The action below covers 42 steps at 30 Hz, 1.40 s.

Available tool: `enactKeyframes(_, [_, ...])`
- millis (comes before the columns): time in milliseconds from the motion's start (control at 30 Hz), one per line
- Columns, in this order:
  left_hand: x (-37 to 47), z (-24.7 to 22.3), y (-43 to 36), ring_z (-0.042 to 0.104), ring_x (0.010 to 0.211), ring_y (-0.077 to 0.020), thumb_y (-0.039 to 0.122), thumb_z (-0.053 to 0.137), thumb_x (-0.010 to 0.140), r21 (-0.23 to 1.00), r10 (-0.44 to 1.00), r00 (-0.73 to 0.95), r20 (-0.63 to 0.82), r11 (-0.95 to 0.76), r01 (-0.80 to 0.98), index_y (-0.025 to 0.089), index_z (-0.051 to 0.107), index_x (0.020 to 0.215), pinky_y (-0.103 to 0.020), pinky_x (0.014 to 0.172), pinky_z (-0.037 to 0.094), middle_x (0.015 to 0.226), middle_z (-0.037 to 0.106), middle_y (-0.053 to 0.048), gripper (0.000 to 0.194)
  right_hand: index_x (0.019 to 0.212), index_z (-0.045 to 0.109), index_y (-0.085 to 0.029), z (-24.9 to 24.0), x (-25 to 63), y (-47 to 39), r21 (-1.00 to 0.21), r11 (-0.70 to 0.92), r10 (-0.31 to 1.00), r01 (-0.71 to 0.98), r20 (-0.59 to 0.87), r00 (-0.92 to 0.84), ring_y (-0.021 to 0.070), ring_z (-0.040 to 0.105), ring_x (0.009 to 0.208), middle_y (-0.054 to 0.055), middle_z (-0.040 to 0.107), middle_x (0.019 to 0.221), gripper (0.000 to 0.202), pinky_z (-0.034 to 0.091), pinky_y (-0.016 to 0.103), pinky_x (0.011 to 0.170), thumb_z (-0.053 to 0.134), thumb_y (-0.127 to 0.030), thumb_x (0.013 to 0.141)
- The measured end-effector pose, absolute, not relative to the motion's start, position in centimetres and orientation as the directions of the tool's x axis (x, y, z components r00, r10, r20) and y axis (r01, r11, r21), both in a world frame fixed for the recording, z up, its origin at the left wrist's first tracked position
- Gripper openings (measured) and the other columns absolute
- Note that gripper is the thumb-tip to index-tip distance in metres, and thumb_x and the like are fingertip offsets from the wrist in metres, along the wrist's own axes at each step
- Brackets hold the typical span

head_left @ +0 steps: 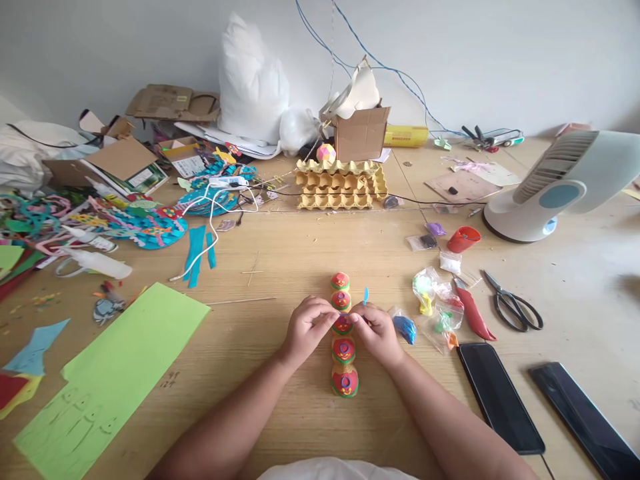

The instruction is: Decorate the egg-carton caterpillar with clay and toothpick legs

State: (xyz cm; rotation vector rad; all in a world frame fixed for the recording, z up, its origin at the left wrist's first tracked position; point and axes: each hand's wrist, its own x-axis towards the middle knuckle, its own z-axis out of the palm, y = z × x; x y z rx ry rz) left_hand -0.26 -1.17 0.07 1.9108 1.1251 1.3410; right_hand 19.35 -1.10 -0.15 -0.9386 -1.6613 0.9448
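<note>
A column of several small red domes with green rims [345, 382] stands on the table [240, 393], some bearing blue loops and yellow bits. Above the middle dome, my left hand [311, 327] pinches with thumb and forefinger at the left end of a thin dark strand. My right hand [374, 328] is closed just to the right, its fingertips at the strand's other end. A small blue tool [366, 295] sticks up from behind the right fingers. What else the right fingers hold is hidden.
Bags of coloured clay [443, 303], black scissors [513, 303], a red cup [464, 239] and a phone [500, 397] lie right. Green paper [120, 373] lies left. Egg trays [335, 187] and a cardboard box [361, 133] stand behind; a white fan [555, 187] stands back right.
</note>
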Motion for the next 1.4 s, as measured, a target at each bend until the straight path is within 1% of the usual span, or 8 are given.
enactKeyframes(200, [-0.26, 0.12, -1.14, 0.065, 0.081, -0.0181, 0.033, 0.066, 0.097, 0.809, 0.863, 0.162, 0.479, -0.505, 0.300, 0.021, 0.073, 0.085, -0.032, 0.077, 0.050, 0.083, 0.073, -0.004, 0.019, 0.074, 0.067, -0.020, 0.02, 19.27, -1.02, -0.893, 0.423, 0.888, 0.152, 0.376, -0.263, 0.0158, 0.060, 0.063, 0.003, 0.066, 0.066, 0.037, 0.046, 0.029, 0.064, 0.055, -0.041, 0.103])
enactKeyframes(300, [-0.33, 0.16, -1.14, 0.065, 0.084, -0.0194, 0.042, 0.069, 0.094, 0.825, 0.874, 0.163, 0.457, -0.485, 0.291, 0.021, 0.076, 0.093, -0.032, 0.078, 0.050, 0.086, 0.074, -0.005, 0.022, 0.074, 0.067, -0.020, 0.04, 19.28, -1.03, -0.898, 0.413, 0.893, 0.150, 0.367, -0.262, 0.0163, 0.060, 0.064, 0.004, 0.066, 0.067, 0.039, 0.047, 0.029, 0.064, 0.055, -0.044, 0.103])
enactKeyframes(500, [-0.46, 0.08, -1.20, 0.065, 0.091, -0.0233, 0.064, 0.071, 0.084, 0.836, 0.878, 0.201, 0.434, -0.476, 0.273, 0.022, 0.076, 0.106, -0.034, 0.080, 0.053, 0.095, 0.074, -0.009, 0.048, 0.075, 0.068, -0.021, -0.07, 19.32, -1.14, -0.915, 0.373, 0.912, 0.151, 0.332, -0.243, 0.0179, 0.062, 0.065, 0.005, 0.069, 0.069, 0.039, 0.049, 0.031, 0.065, 0.055, -0.045, 0.102])
enactKeyframes(767, [0.09, 0.09, -1.39, 0.069, 0.091, -0.0208, 0.033, 0.076, 0.089, 0.808, 0.870, 0.192, 0.453, -0.492, 0.323, 0.024, 0.076, 0.100, -0.036, 0.087, 0.055, 0.094, 0.076, -0.006, 0.014, 0.078, 0.072, -0.022, 0.16, 19.25, -1.07, -0.909, 0.401, 0.892, 0.112, 0.360, -0.273, 0.0182, 0.066, 0.069, 0.005, 0.074, 0.073, 0.034, 0.051, 0.032, 0.069, 0.057, -0.042, 0.102])
enactKeyframes(967, [0.18, 0.33, -1.38, 0.070, 0.085, -0.0190, 0.027, 0.074, 0.091, 0.818, 0.869, 0.195, 0.456, -0.495, 0.295, 0.023, 0.076, 0.093, -0.035, 0.083, 0.055, 0.088, 0.076, -0.004, 0.005, 0.079, 0.074, -0.022, 0.26, 19.20, -1.12, -0.910, 0.392, 0.897, 0.133, 0.345, -0.277, 0.0184, 0.067, 0.068, 0.005, 0.074, 0.073, 0.035, 0.052, 0.031, 0.068, 0.059, -0.045, 0.101])
enactKeyframes(1133, [0.07, 0.42, -1.37, 0.069, 0.082, -0.0191, 0.028, 0.073, 0.092, 0.811, 0.869, 0.175, 0.464, -0.496, 0.310, 0.023, 0.076, 0.089, -0.035, 0.080, 0.055, 0.086, 0.076, -0.005, 0.007, 0.082, 0.076, -0.022, 0.04, 19.33, -1.14, -0.922, 0.362, 0.909, 0.139, 0.316, -0.271, 0.0189, 0.067, 0.069, 0.006, 0.075, 0.074, 0.036, 0.053, 0.031, 0.068, 0.060, -0.049, 0.099])
enactKeyframes(1267, [0.09, 0.50, -1.43, 0.068, 0.082, -0.0189, 0.027, 0.073, 0.091, 0.810, 0.871, 0.157, 0.466, -0.492, 0.319, 0.023, 0.075, 0.087, -0.034, 0.079, 0.055, 0.084, 0.075, -0.004, 0.006, 0.093, 0.077, -0.022, -0.22, 19.30, -1.22, -0.945, 0.316, 0.930, 0.089, 0.290, -0.227, 0.0194, 0.069, 0.074, 0.007, 0.077, 0.082, 0.029, 0.054, 0.031, 0.068, 0.065, -0.048, 0.096])
enactKeyframes(1400, [0.09, 0.57, -1.46, 0.068, 0.082, -0.0189, 0.026, 0.073, 0.091, 0.808, 0.870, 0.151, 0.470, -0.493, 0.323, 0.023, 0.074, 0.088, -0.035, 0.080, 0.055, 0.085, 0.075, -0.004, 0.005, 0.095, 0.077, -0.022, -0.44, 19.03, -1.32, -0.961, 0.272, 0.946, 0.045, 0.258, -0.195, 0.0177, 0.068, 0.069, 0.006, 0.076, 0.082, 0.024, 0.054, 0.029, 0.063, 0.072, -0.046, 0.091])
